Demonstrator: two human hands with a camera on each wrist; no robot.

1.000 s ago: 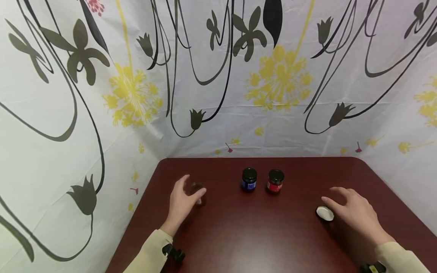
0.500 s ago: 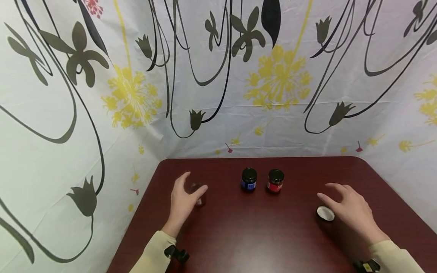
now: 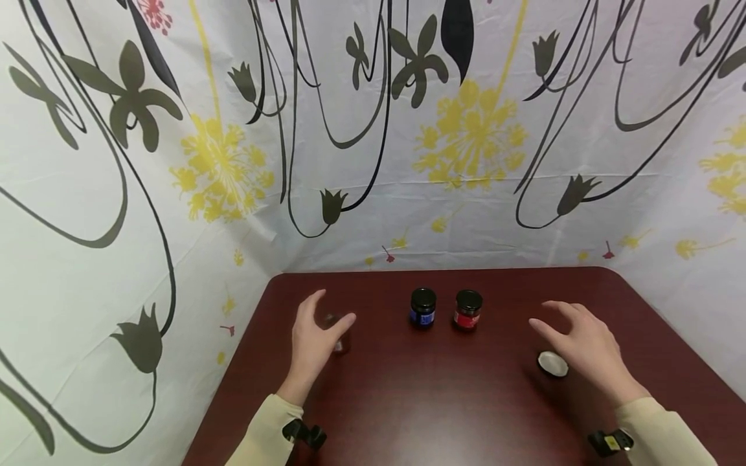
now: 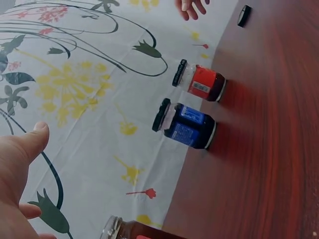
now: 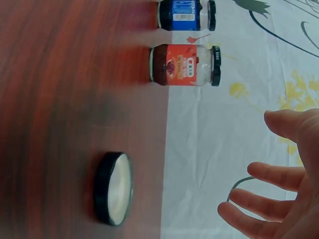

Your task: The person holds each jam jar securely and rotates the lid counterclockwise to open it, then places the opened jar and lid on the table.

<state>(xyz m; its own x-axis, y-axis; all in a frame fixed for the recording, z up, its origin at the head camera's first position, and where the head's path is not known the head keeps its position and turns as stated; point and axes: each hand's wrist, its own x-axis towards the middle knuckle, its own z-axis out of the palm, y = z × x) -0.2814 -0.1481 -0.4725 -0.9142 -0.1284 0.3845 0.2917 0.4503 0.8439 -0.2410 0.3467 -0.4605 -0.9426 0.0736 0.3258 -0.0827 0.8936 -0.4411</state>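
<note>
My left hand (image 3: 311, 340) hovers with spread, relaxed fingers over a glass jar (image 3: 342, 343), partly hidden behind it in the head view. In the left wrist view this jar's lidless glass rim (image 4: 112, 228) shows at the bottom edge, apart from the thumb. On the right, my right hand (image 3: 585, 346) is held above the table, fingers loosely spread and holding nothing. Just left of it a black lid (image 3: 552, 364) lies with its white inside facing up; the right wrist view shows the same lid (image 5: 114, 189) apart from the fingers.
Two capped jars stand upright toward the table's back: a blue-labelled jar (image 3: 423, 309) and, right of it, a red-labelled jar (image 3: 467, 312). Behind the dark red table (image 3: 419, 395) hangs a flower-patterned white cloth (image 3: 361, 162).
My right hand has moved left and away from me, lifting off from beside the lid. The left hand has shifted slightly forward. The jars and lid stay put on the table.
</note>
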